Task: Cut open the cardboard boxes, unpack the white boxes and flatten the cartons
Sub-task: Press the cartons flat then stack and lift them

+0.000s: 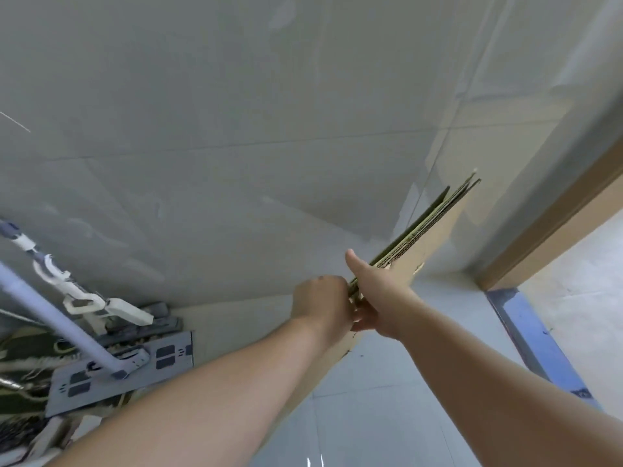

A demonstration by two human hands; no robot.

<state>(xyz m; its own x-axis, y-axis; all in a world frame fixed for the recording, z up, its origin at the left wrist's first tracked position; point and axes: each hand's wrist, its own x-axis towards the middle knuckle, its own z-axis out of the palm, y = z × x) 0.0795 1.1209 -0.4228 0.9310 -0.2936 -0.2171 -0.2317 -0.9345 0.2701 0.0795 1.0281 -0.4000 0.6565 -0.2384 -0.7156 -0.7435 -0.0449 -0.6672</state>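
Observation:
A stack of flattened brown cartons [428,237] stands on edge in the corner, leaning toward the tiled wall at right of centre. My left hand [320,299] grips the stack's near edge from the left, fingers curled round it. My right hand [374,294] holds the same edge from the right, thumb up along the cardboard. No white boxes and no cutter are in view.
Glossy grey wall tiles [236,129] fill the upper view. A flat mop [111,369] with pale handles and other cleaning tools lie at lower left. A wooden door frame [553,224] and a metal threshold [536,335] are at right. White floor tiles [387,416] lie below.

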